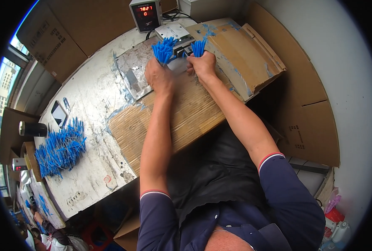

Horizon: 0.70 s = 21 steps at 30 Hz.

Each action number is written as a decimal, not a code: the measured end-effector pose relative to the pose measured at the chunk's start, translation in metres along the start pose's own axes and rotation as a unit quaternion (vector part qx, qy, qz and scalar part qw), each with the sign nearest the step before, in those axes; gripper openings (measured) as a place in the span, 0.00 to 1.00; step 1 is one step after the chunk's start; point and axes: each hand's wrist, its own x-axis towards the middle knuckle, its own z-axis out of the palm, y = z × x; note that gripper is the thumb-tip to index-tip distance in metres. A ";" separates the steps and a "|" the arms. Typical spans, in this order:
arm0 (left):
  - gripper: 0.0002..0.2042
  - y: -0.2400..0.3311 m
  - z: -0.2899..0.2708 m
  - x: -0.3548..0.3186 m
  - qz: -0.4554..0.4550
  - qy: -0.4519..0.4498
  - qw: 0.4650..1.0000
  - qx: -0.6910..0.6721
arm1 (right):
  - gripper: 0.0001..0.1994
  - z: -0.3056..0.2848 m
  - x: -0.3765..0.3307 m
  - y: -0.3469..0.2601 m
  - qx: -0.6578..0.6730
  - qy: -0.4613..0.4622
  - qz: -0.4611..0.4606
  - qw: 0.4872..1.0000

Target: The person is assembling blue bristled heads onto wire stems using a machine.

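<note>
Head view gives me the left hand [157,77] curled closed round a thick bundle of thin, bright-blue strands [163,51] — and the right hand [204,66] closed about a smaller blue bunch [198,48] — both near a silver-and-black metal machine [179,49].

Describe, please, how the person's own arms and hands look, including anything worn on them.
The left hand and right hand are ungloved, and both forearms are bare. The left sleeve and right sleeve are short and navy, edged in red and white.
</note>
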 end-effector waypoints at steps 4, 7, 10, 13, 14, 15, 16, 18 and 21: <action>0.05 0.000 0.000 0.000 0.020 0.009 1.000 -0.011 | 0.06 -0.001 0.000 0.001 0.022 0.012 -0.009 1.000; 0.05 0.005 -0.002 -0.002 0.010 -0.019 1.000 -0.001 | 0.05 -0.008 -0.001 0.004 0.046 -0.019 -0.020 0.999; 0.06 0.008 -0.005 -0.003 -0.006 -0.067 0.998 0.012 | 0.06 -0.016 -0.005 0.007 0.128 -0.063 -0.034 0.989; 0.06 0.009 -0.006 -0.002 -0.002 -0.077 0.997 0.014 | 0.07 -0.021 -0.007 0.008 0.141 -0.088 -0.004 0.986; 0.06 0.009 -0.006 -0.002 0.002 -0.072 0.997 0.009 | 0.07 -0.020 -0.007 0.008 0.142 -0.079 -0.013 0.987; 0.06 0.010 -0.006 -0.002 0.002 -0.072 0.997 0.010 | 0.08 -0.019 -0.007 0.008 0.143 -0.071 -0.022 0.987; 0.05 0.010 -0.006 -0.002 0.004 -0.069 0.998 0.008 | 0.08 -0.019 -0.007 0.008 0.143 -0.071 -0.022 0.987; 0.05 0.012 -0.007 -0.002 0.005 -0.066 0.998 0.006 | 0.08 -0.020 -0.007 0.007 0.106 -0.059 -0.016 0.992; 0.05 0.014 -0.009 -0.002 -0.005 -0.076 0.997 0.010 | 0.08 -0.022 -0.008 0.005 0.105 -0.056 -0.002 0.993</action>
